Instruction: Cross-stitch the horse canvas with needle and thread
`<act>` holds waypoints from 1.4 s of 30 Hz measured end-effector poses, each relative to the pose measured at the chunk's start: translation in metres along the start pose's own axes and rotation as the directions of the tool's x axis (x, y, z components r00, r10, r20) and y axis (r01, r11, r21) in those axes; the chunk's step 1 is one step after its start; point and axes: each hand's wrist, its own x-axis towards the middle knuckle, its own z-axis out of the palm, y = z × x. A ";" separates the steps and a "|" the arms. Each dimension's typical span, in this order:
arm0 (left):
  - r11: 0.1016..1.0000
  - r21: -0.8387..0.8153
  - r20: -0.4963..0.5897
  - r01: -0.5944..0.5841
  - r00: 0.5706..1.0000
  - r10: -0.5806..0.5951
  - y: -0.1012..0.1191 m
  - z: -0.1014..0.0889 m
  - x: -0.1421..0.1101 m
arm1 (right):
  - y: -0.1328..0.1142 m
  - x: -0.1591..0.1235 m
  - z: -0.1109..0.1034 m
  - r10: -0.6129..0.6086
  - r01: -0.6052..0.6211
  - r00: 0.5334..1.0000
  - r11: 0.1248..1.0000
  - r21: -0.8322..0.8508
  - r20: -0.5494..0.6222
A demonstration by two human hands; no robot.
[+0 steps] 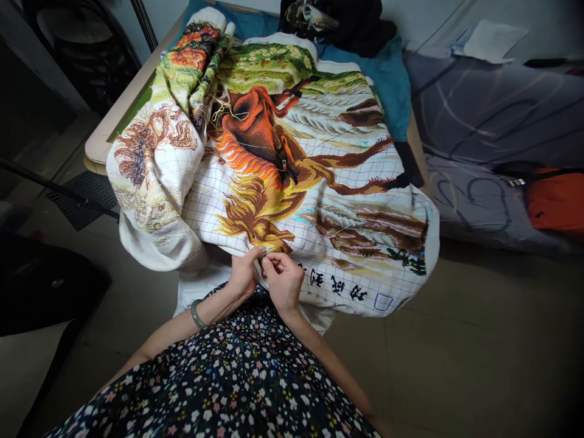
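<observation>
A large cross-stitch canvas (347, 182) with a stitched horse and a printed grid drapes over the table and hangs toward my lap. My left hand (244, 274) grips its near edge just below the horse's head, thumb on top. Close beside it, my right hand (283, 280) is closed in a pinch at the fabric; whatever sits between its fingertips is too small to make out. Loose yellowish thread (228, 109) lies on the orange horse's body. A small pair of dark-and-orange scissors (286, 159) seems to rest on the canvas. Dark characters are stitched right of my hands.
The table's pale rim (103, 137) shows at the left. A teal cloth (396, 85) and a black bundle (351, 27) lie at the back. At right stands a grey patterned sofa (460, 146) with an orange bag (556, 198). A black chair (82, 48) is at the far left.
</observation>
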 end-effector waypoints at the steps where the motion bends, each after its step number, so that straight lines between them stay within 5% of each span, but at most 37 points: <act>1: 1.000 -0.001 0.003 -0.002 1.000 0.002 0.000 0.000 -0.001 | 0.000 0.000 0.000 0.005 -0.005 1.000 1.000 0.017 -0.003; 19: 1.000 -0.011 0.063 0.007 0.998 -0.007 0.001 -0.005 -0.002 | -0.005 0.005 -0.001 0.038 -0.033 0.996 0.997 0.069 -0.078; 27: 0.999 0.025 0.165 0.040 0.985 -0.044 0.004 -0.013 0.001 | -0.024 0.029 -0.022 -0.043 0.085 0.962 0.985 -0.147 0.271; 32: 0.999 0.015 0.166 -0.031 0.986 0.028 0.007 -0.012 0.000 | -0.042 0.044 -0.041 -0.026 0.004 0.996 0.969 0.245 0.085; 36: 0.999 0.017 0.149 -0.034 0.988 0.031 0.006 -0.012 0.000 | -0.057 0.053 -0.058 -0.061 -0.030 0.988 0.832 0.554 0.144; 42: 0.999 0.016 0.139 -0.044 0.989 0.042 0.003 -0.015 0.000 | -0.044 0.039 -0.055 -0.067 -0.031 0.983 0.855 0.517 0.169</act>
